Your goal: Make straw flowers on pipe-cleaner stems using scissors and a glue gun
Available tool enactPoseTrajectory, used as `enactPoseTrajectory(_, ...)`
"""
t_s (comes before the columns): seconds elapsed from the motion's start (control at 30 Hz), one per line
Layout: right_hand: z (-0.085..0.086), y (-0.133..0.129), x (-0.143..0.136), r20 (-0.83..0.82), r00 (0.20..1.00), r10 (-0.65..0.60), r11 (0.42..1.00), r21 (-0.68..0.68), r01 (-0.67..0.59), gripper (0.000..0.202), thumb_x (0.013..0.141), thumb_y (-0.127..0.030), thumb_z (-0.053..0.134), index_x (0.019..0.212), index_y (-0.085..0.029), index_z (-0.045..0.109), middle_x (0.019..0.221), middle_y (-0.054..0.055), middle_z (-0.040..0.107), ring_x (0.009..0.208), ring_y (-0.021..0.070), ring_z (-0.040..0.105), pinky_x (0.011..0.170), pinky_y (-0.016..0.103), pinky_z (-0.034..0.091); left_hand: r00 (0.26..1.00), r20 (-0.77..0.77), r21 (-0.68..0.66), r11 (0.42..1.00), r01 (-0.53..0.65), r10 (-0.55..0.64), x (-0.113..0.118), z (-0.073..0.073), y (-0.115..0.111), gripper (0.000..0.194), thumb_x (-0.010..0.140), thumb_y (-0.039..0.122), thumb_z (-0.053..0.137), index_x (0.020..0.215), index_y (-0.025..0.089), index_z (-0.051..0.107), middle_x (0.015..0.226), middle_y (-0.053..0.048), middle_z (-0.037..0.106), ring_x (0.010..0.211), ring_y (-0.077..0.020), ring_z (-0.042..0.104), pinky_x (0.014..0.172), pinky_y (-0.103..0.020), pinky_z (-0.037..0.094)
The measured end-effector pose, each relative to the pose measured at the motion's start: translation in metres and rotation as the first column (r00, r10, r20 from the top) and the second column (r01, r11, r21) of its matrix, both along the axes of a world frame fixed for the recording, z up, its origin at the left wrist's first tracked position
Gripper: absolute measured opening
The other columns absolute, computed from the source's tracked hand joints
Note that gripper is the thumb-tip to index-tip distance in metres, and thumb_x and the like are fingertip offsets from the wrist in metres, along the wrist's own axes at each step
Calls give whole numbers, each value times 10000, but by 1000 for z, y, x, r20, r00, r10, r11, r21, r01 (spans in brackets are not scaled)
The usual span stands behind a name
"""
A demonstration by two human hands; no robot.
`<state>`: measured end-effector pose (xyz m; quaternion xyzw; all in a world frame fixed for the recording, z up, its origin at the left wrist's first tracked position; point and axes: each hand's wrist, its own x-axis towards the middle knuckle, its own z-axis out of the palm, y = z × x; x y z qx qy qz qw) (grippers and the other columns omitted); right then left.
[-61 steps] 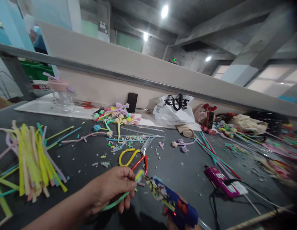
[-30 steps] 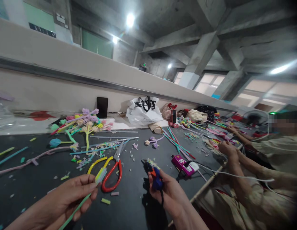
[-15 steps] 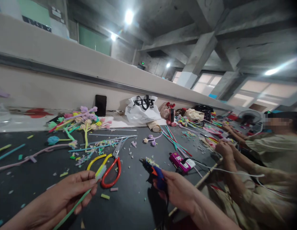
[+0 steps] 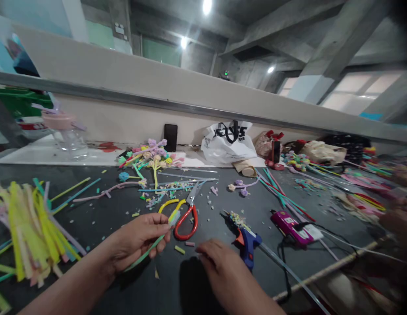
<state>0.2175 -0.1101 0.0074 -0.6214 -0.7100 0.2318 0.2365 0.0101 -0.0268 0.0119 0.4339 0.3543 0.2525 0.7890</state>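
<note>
My left hand (image 4: 140,238) pinches a green pipe cleaner (image 4: 144,257) whose far end looks pale and whitish. Right behind that end lie scissors (image 4: 186,221) with one red and one yellow handle, blades pointing away. My right hand (image 4: 219,267) hovers over the dark table, fingers loosely bent and nothing visible in them; part of the fingers is turned away. Just to its right a blue glue gun (image 4: 247,245) with an orange trigger rests on the table, its nozzle among small clippings and a clear glue stick (image 4: 288,271) sticking out of its back.
Yellow and pastel pipe cleaners (image 4: 29,232) are heaped at the left. Finished pipe-cleaner flowers (image 4: 151,155) lie at the back, near a phone (image 4: 171,137) and white bag (image 4: 227,144). A purple power strip (image 4: 291,227) with cords sits right. Another person's blurred arm (image 4: 400,223) shows at the right edge.
My right hand has let go of the glue gun, which now lies on the table, and has moved left toward my left hand. The view has turned left, bringing the pipe-cleaner heap into sight.
</note>
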Motion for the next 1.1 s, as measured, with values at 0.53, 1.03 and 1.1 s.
enactPoseTrajectory(0.53,-34,25,-31,70,998,1,999,-51,2,222,750,-59,387,791,-181,567,800,52,625,660,153,568,574,227,375,999,-39,18,1000,15,-15,-9,-5,-14,153,735,280,573,725,146,501,604,24,549,414,-50,486,340,-131,355)
enactPoseTrajectory(1.03,-9,18,-17,-434,880,-193,977,-171,129,98,695,-179,561,718,-189,656,599,-26,551,568,118,505,551,211,383,998,-51,-2,1000,23,-23,-9,-7,-18,128,713,258,569,722,150,500,558,38,540,391,-46,468,330,-129,335)
enactPoseTrajectory(1.1,-6,16,-18,-426,880,-209,974,-173,148,78,711,-203,560,721,-183,634,571,-31,541,563,119,502,550,213,379,998,-65,-14,1000,24,-25,-7,-5,-19,141,709,269,576,716,153,497,549,43,534,378,-42,453,328,-130,331)
